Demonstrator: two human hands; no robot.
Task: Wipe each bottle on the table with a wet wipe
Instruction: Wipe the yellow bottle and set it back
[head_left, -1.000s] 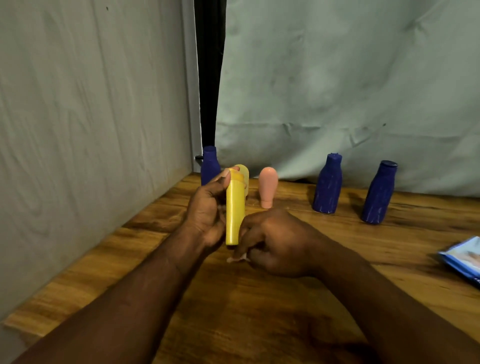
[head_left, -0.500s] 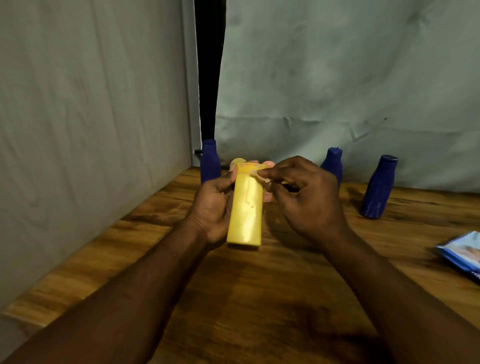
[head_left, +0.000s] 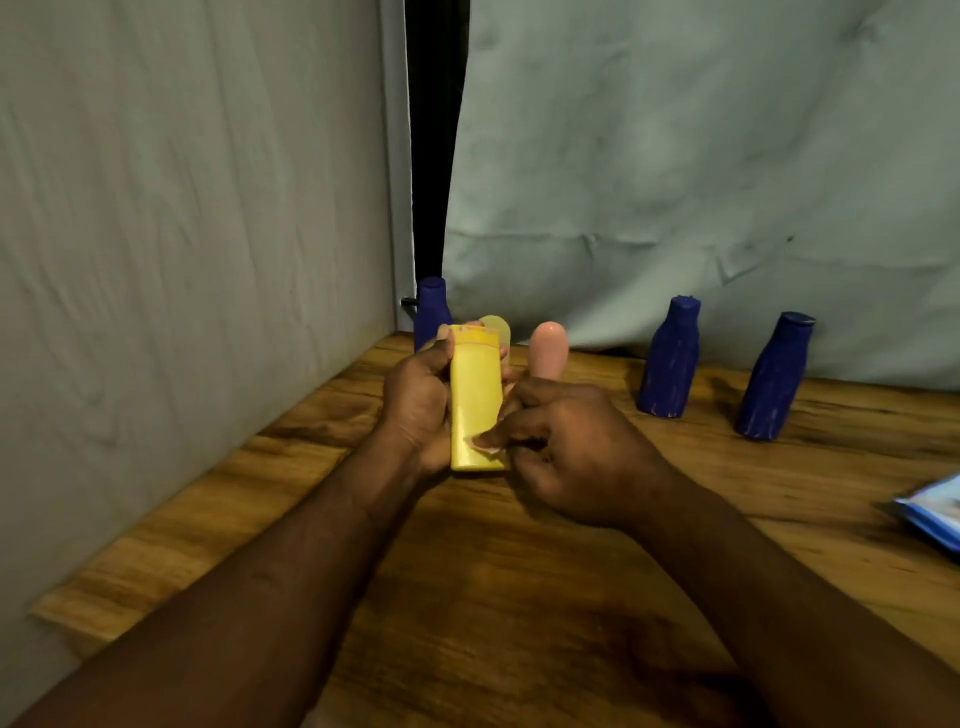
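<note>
My left hand (head_left: 418, 410) grips a yellow bottle (head_left: 475, 395) upright above the wooden table (head_left: 519, 597). My right hand (head_left: 566, 452) pinches a small white wet wipe (head_left: 485, 447) and presses it against the lower front of the yellow bottle. Behind it stand a pale yellow bottle (head_left: 498, 328), mostly hidden, and a pink bottle (head_left: 548, 348). One dark blue bottle (head_left: 431, 312) stands in the back left corner. Two more dark blue bottles (head_left: 670, 358) (head_left: 774, 376) stand at the back right.
A blue wet wipe pack (head_left: 935, 512) lies at the table's right edge. Cloth-covered walls close off the left side and the back, with a dark gap (head_left: 434, 156) between them.
My right hand has slid the wipe from the top of the yellow bottle down to its lower part. The left hand keeps holding the bottle.
</note>
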